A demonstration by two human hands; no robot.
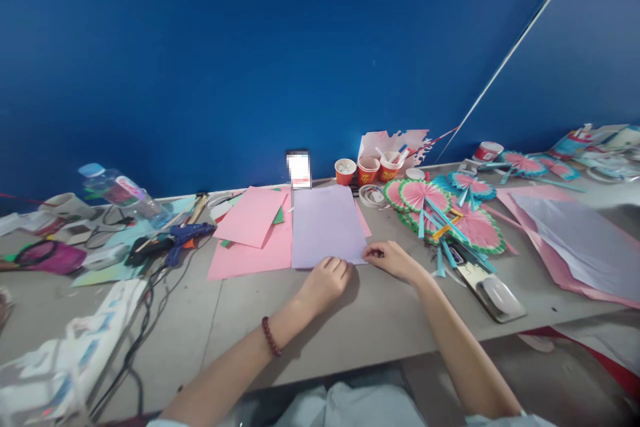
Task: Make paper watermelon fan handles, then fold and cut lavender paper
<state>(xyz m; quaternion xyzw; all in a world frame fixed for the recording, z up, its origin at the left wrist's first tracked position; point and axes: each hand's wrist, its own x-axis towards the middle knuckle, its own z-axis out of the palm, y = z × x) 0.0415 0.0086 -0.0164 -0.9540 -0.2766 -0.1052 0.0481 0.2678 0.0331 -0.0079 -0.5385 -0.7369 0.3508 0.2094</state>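
A sheet of light purple paper lies flat on the table in front of me, partly over pink paper. My left hand is closed at the near edge of the purple sheet, its fingers curled and its fingertips mostly hidden beneath the knuckles. At the sheet's near right corner, my right hand is closed, with thumb and forefinger pinched on the paper's edge. A beaded bracelet circles my left wrist.
Pink and green paper fans, a white mouse and more sheets lie to the right. Paper cups and a phone stand by the blue wall. Leftward are a blue glue gun, a bottle and a power strip.
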